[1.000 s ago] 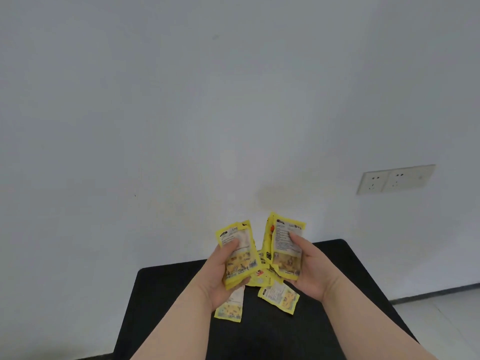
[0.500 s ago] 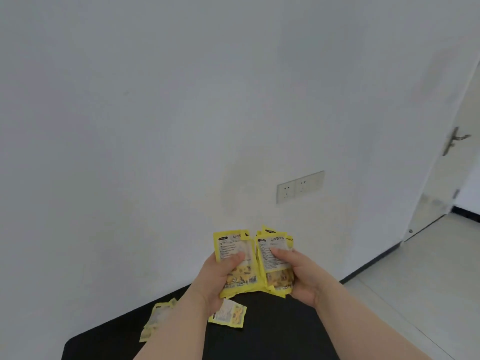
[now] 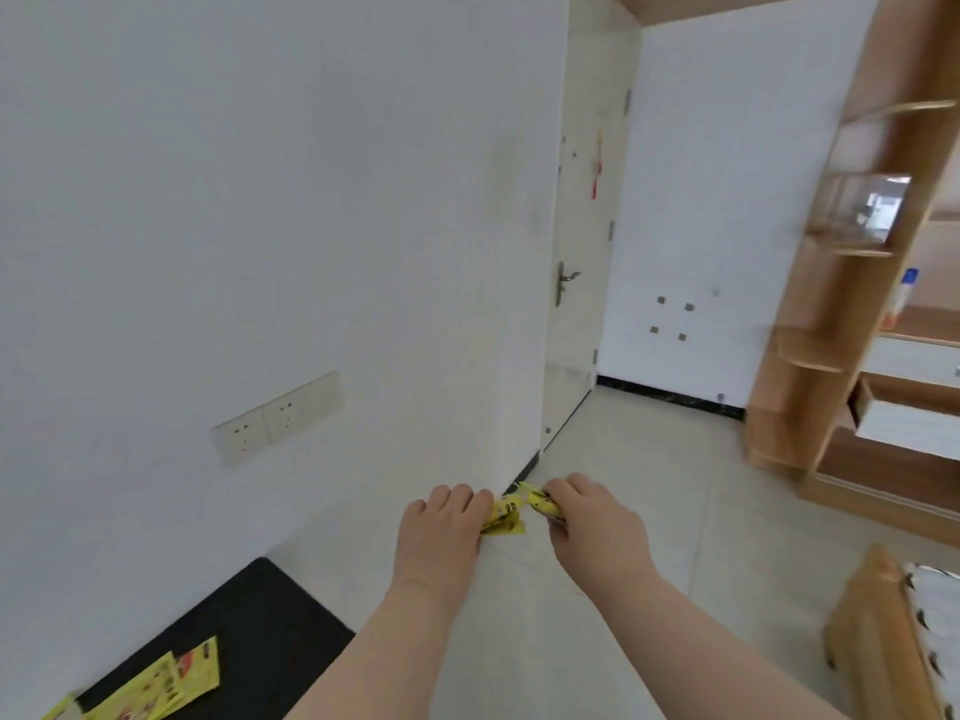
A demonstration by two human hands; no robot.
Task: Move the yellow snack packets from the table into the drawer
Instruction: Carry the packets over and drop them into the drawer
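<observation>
My left hand (image 3: 441,532) is closed on yellow snack packets (image 3: 503,518) whose edges stick out past the fingers. My right hand (image 3: 592,522) grips more yellow packets (image 3: 543,504) right beside them, so the two bunches nearly touch over the floor. Several yellow packets (image 3: 161,683) still lie on the black table (image 3: 249,626) at the lower left. At the far right a wooden shelf unit holds an open white-fronted drawer (image 3: 904,423), well away from both hands.
A white wall with a double socket (image 3: 278,418) runs along the left. A cream door with a metal handle (image 3: 563,283) stands ahead. Pale floor tiles (image 3: 649,459) stretch between me and the shelf unit (image 3: 810,324). A wooden piece of furniture (image 3: 883,631) sits at the lower right.
The view has swung right, from the wall above the table toward the door and shelf unit. Both hands, still holding packets, have turned knuckles up and left the table.
</observation>
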